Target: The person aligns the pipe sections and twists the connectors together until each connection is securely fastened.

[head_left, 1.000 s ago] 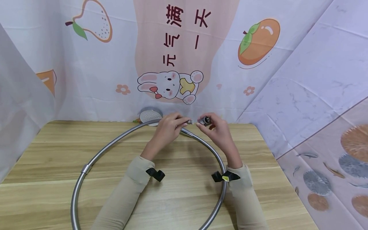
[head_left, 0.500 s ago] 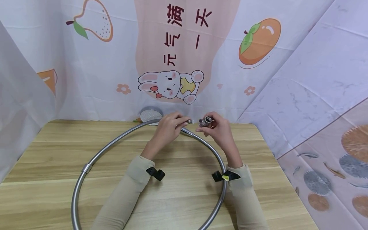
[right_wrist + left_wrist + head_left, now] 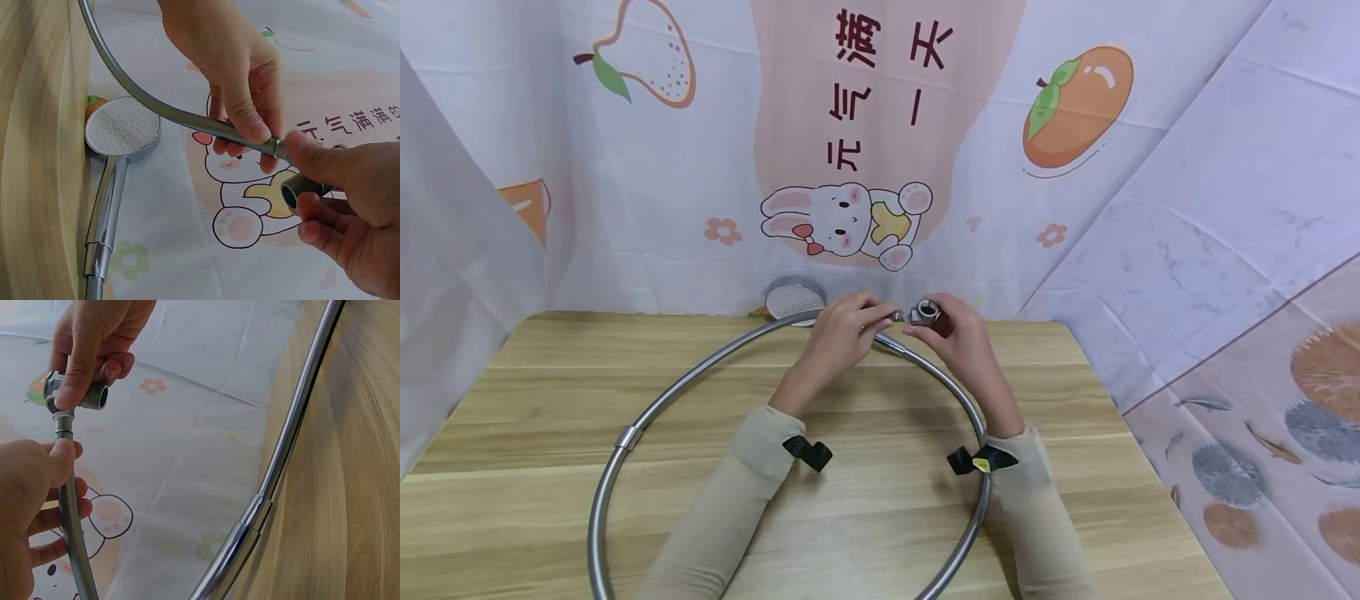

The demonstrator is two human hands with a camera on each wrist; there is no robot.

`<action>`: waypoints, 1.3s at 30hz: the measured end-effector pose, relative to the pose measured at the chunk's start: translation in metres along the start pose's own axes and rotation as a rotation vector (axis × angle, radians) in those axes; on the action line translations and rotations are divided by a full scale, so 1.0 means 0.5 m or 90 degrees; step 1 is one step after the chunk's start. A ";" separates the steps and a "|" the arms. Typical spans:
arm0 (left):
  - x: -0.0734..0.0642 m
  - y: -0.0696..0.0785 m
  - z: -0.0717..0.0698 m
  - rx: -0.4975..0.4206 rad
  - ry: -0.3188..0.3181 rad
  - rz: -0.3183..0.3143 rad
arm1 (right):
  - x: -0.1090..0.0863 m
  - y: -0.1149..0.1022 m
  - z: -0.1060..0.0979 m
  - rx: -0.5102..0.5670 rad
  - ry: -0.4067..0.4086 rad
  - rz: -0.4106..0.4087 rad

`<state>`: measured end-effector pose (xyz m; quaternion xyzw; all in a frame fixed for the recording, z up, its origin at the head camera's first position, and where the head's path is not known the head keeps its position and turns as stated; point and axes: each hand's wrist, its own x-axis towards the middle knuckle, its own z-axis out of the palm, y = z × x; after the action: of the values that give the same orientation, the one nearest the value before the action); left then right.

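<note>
My left hand pinches a grey metal shower hose just behind its end nut. Between the thumb and fingers of my right hand is a small chrome threaded fitting with several ports. The hose end meets one port of the fitting in the left wrist view, right under the right thumb. Another port, with an outer thread, points away to the side in the right wrist view. Both hands are raised above the far edge of the table.
A chrome shower head with a white nozzle face lies at the back of the wooden table, against the printed curtain. The hose makes a wide loop over the table, passing under both forearms.
My right hand has turned the fitting and moved it left, closing the gap to the hose end. My left hand has stayed nearly still.
</note>
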<state>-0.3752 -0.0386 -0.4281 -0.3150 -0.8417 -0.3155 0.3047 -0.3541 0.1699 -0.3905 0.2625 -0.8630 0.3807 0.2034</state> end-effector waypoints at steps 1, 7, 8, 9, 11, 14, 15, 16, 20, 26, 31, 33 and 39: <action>0.000 0.000 0.000 -0.001 0.001 0.000 | 0.000 0.001 0.001 -0.005 0.002 -0.009; 0.000 -0.001 -0.001 -0.003 -0.002 -0.008 | 0.000 0.005 0.002 -0.043 -0.003 -0.055; -0.001 -0.001 -0.001 -0.003 -0.004 -0.009 | 0.000 0.005 0.002 -0.048 -0.006 -0.061; -0.001 -0.001 -0.001 -0.004 -0.005 -0.008 | 0.000 0.005 0.004 -0.053 -0.008 -0.065; -0.001 0.000 0.000 -0.005 -0.006 -0.003 | 0.000 0.005 0.006 -0.057 -0.012 -0.074; -0.001 0.001 0.001 -0.008 -0.007 0.001 | -0.001 0.007 0.009 -0.054 -0.010 -0.083; -0.001 0.002 0.001 -0.009 -0.006 0.002 | -0.002 0.007 0.009 -0.053 -0.008 -0.086; -0.001 0.002 0.002 -0.009 -0.006 0.001 | -0.002 0.007 0.009 -0.052 -0.005 -0.090; -0.001 0.005 0.001 -0.006 -0.005 0.004 | -0.002 0.008 0.013 -0.050 0.011 -0.114; 0.001 0.008 0.003 0.002 -0.003 0.012 | -0.001 0.011 0.021 -0.058 0.026 -0.142; 0.001 0.009 0.003 0.001 0.002 0.013 | -0.001 0.012 0.022 -0.056 0.022 -0.137; 0.001 0.009 0.002 0.000 0.000 0.009 | -0.001 0.012 0.019 -0.055 0.022 -0.131; 0.001 0.010 0.001 -0.006 -0.006 -0.005 | -0.002 0.011 0.014 -0.060 0.025 -0.124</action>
<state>-0.3722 -0.0353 -0.4262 -0.3143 -0.8429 -0.3193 0.2981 -0.3578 0.1678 -0.3986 0.3274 -0.8463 0.3232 0.2685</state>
